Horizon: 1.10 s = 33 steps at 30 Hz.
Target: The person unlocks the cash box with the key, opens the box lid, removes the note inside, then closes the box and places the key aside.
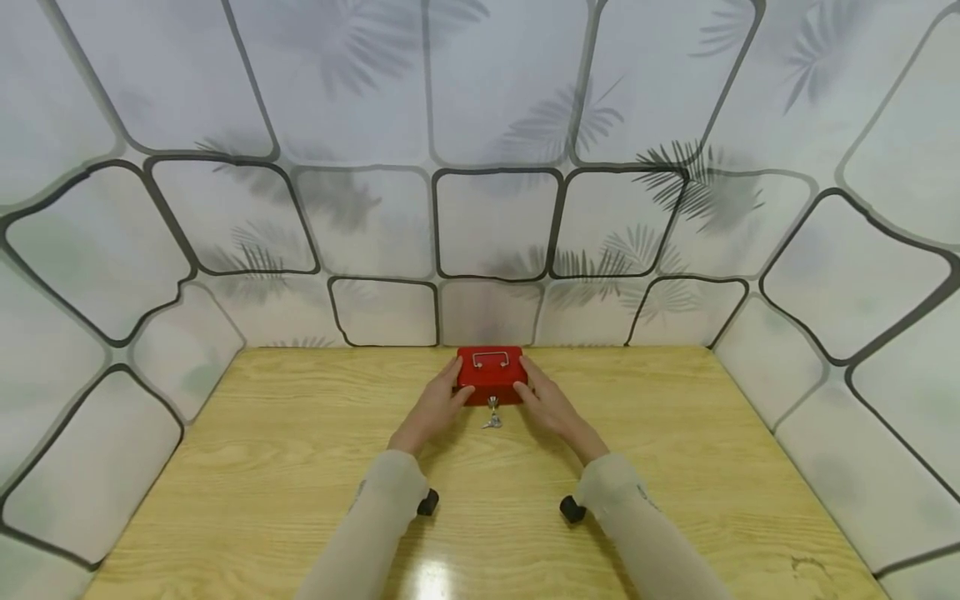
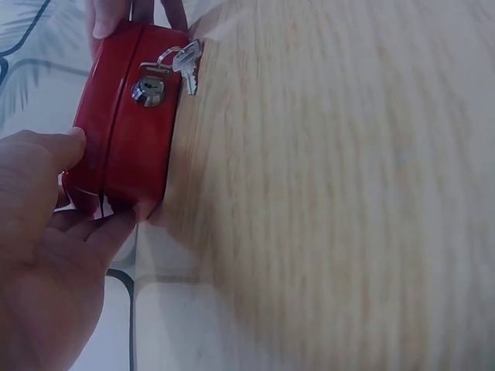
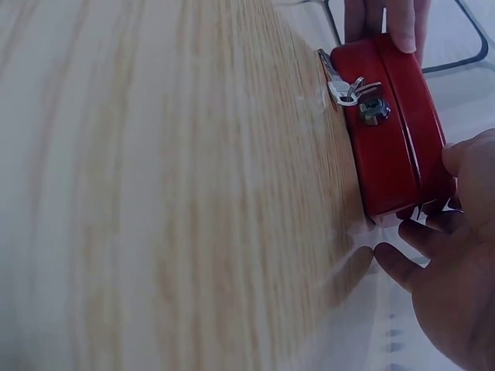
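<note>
Sleeved forearms lead to the left hand [image 1: 435, 408] and right hand [image 1: 551, 408], each grasping an end of the red cash box [image 1: 491, 377] (against the table's [image 1: 262, 467] far edge), so squeeze evenly, sparing the dangling keys [image 1: 492, 419].

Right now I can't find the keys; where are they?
The keys hang from the lock on the red box's front, lying on the table between both hands.

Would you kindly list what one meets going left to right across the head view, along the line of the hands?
Wooden table → left hand → red lockbox with keys hanging in front → right hand.
</note>
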Motion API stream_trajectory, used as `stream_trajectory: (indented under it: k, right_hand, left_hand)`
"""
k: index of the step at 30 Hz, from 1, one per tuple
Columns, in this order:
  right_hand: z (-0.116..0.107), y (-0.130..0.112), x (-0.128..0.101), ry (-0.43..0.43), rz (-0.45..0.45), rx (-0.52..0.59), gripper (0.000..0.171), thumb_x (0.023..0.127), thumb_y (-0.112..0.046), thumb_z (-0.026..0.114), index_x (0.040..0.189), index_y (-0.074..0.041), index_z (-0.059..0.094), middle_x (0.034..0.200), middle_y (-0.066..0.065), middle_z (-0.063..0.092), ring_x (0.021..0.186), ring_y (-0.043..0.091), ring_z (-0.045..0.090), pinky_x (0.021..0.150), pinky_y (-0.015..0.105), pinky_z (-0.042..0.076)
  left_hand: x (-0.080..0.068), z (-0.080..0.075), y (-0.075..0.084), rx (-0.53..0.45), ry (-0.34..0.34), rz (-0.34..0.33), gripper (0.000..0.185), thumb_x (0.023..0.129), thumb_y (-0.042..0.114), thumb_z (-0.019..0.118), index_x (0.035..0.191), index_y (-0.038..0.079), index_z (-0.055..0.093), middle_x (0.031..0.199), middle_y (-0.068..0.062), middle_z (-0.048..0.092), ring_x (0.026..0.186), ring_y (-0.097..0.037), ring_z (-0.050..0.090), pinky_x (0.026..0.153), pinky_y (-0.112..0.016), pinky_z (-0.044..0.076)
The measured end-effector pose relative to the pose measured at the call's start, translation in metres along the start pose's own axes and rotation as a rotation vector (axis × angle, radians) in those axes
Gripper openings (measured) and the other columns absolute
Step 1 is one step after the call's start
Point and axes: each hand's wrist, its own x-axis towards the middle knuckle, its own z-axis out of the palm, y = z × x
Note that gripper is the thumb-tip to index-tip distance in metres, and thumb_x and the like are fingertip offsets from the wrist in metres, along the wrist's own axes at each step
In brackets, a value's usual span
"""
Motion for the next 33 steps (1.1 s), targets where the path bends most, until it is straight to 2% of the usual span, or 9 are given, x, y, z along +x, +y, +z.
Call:
stream_trajectory:
  k: [8, 13, 20, 23, 33]
  right_hand:
    - [-0.004, 0.000, -0.003, 0.009, -0.035, -0.049, 0.062, 0.107, -0.013, 0.054, 0.159, 0.008, 0.027, 0.162, 0.029, 0.031, 0.148, 0.044, 0.032, 0.120, 0.056, 0.028]
    - [-0.005, 0.001, -0.005, 0.012, -0.064, -0.060, 0.063, 0.105, -0.008, 0.057, 0.158, 0.009, 0.028, 0.160, 0.029, 0.033, 0.147, 0.043, 0.035, 0.119, 0.056, 0.030]
    - [-0.005, -0.003, -0.009, -0.009, -0.002, -0.019, 0.064, 0.106, -0.014, 0.059, 0.159, 0.005, 0.030, 0.161, 0.026, 0.034, 0.146, 0.043, 0.036, 0.118, 0.057, 0.033]
    - [-0.006, -0.005, -0.012, -0.013, 0.014, -0.019, 0.064, 0.106, -0.016, 0.060, 0.160, 0.003, 0.031, 0.160, 0.025, 0.035, 0.144, 0.043, 0.040, 0.115, 0.057, 0.037]
    - [-0.007, -0.011, -0.022, -0.002, 0.014, -0.029, 0.063, 0.104, -0.015, 0.063, 0.157, 0.004, 0.036, 0.158, 0.025, 0.038, 0.137, 0.044, 0.049, 0.106, 0.056, 0.047]
  left_hand:
    - [-0.002, -0.003, 0.003, -0.026, -0.012, -0.030, 0.069, 0.106, 0.020, 0.061, 0.162, -0.001, 0.026, 0.167, -0.022, 0.022, 0.153, -0.035, 0.024, 0.123, -0.048, 0.025]
    - [-0.002, -0.004, 0.001, -0.030, -0.012, -0.009, 0.068, 0.106, 0.020, 0.062, 0.161, -0.001, 0.028, 0.165, -0.024, 0.025, 0.152, -0.035, 0.027, 0.122, -0.047, 0.027]
    - [-0.008, -0.005, 0.000, -0.011, -0.003, 0.039, 0.067, 0.105, 0.017, 0.063, 0.158, -0.006, 0.030, 0.161, -0.029, 0.028, 0.149, -0.040, 0.032, 0.120, -0.049, 0.031]
    - [-0.011, -0.006, 0.000, 0.001, 0.000, 0.056, 0.067, 0.104, 0.015, 0.064, 0.157, -0.007, 0.032, 0.160, -0.030, 0.031, 0.147, -0.041, 0.035, 0.118, -0.049, 0.034]
    - [-0.019, -0.006, 0.000, 0.023, 0.005, 0.103, 0.067, 0.101, 0.013, 0.067, 0.155, -0.010, 0.035, 0.157, -0.031, 0.035, 0.145, -0.041, 0.039, 0.116, -0.049, 0.037]
